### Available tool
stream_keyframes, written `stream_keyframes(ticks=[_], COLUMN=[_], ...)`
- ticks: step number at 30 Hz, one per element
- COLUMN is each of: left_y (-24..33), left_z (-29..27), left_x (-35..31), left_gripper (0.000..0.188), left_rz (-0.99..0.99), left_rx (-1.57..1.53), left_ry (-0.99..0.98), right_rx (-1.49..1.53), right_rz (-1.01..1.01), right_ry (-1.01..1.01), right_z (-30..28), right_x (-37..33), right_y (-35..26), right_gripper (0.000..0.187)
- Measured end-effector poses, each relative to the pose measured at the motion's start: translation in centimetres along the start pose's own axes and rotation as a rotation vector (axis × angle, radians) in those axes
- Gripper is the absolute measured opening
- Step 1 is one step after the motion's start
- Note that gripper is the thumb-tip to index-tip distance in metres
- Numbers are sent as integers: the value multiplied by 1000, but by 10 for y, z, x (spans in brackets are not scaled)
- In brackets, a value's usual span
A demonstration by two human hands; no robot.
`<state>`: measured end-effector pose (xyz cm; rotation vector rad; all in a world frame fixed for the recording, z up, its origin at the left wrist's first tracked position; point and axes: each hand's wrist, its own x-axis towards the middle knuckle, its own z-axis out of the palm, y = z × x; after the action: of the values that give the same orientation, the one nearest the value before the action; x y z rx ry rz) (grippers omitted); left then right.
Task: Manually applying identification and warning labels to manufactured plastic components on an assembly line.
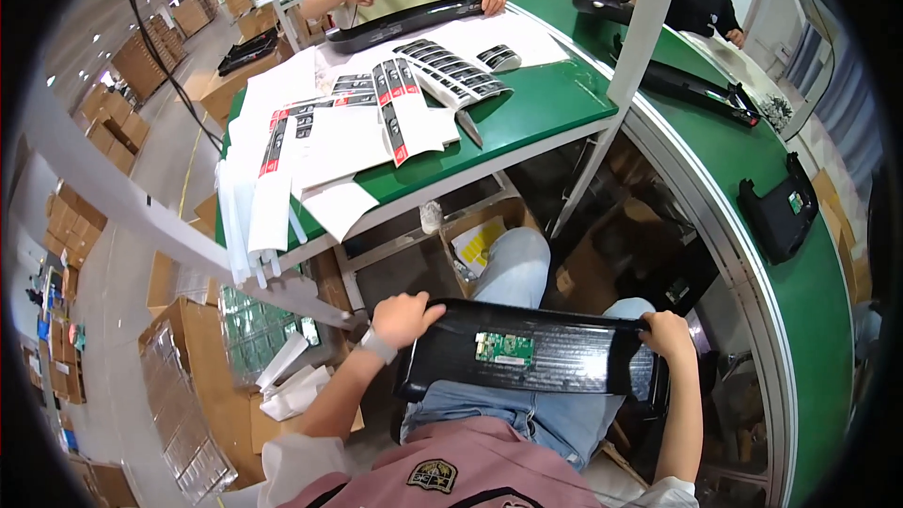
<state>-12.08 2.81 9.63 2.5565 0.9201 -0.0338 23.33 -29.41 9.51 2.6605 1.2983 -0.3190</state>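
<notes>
Across my lap lies a long black plastic housing, its hollow inside facing up. A small green circuit board sits on its inner face, left of the middle. My left hand is closed around the housing's left end, with the thumb over the rim. At the opposite end my right hand grips the upper right corner, fingers curled over the edge. The undersides of both grips are hidden.
Ahead stands a green workbench with sticker sheets and a knife-like pointed tool. A conveyor curves along my right, carrying a black housing. Cardboard boxes stand at left. Two people work opposite.
</notes>
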Motion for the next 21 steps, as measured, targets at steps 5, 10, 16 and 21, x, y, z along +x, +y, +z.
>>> stream_keyframes(ticks=[5, 10, 16, 21], left_y=[55, 80, 109, 108], left_z=[-59, -125, -172, -168], left_x=[-18, 26, 112, 126], left_gripper=[38, 28, 28, 22], left_rz=[19, 288, 337, 307], left_rx=[353, 108, 284, 89], left_ry=[267, 611, 810, 727], right_rx=[-54, 389, 453, 122], right_rz=[-296, -623, -616, -585], right_ry=[-454, 0, 840, 1159], right_z=[-53, -146, -203, -201], right_x=[17, 84, 191, 260], right_y=[-16, -117, -213, -252], right_gripper=[38, 31, 36, 35])
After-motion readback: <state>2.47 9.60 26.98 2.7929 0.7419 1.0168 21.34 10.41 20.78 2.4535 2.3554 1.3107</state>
